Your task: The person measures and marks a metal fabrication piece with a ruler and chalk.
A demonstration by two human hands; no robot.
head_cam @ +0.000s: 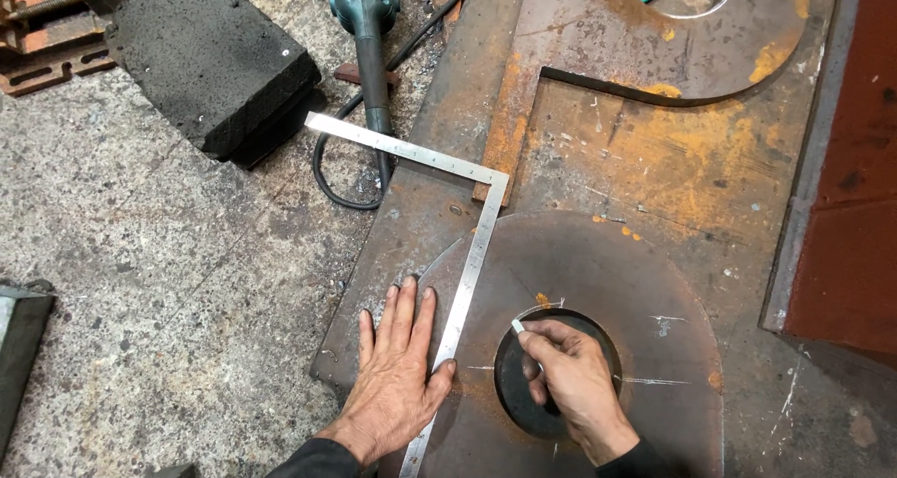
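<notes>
Left hand (400, 370) flat, fingers released, on one steel square (464, 296); right hand (572, 380) fingers apparently pinch one chalk (517, 326)

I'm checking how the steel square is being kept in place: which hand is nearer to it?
Left. The left hand lies flat beside the steel square, thumb touching its long blade. The right hand, holding white chalk, is over the disc's round hole, apart from it.

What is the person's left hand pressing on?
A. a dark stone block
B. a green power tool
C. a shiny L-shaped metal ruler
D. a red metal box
C: the left hand lies flat on the rusty round steel plate, its thumb against the long arm of the shiny L-shaped metal ruler, while the right hand holds a small white piece of chalk at the plate's round hole.
</notes>
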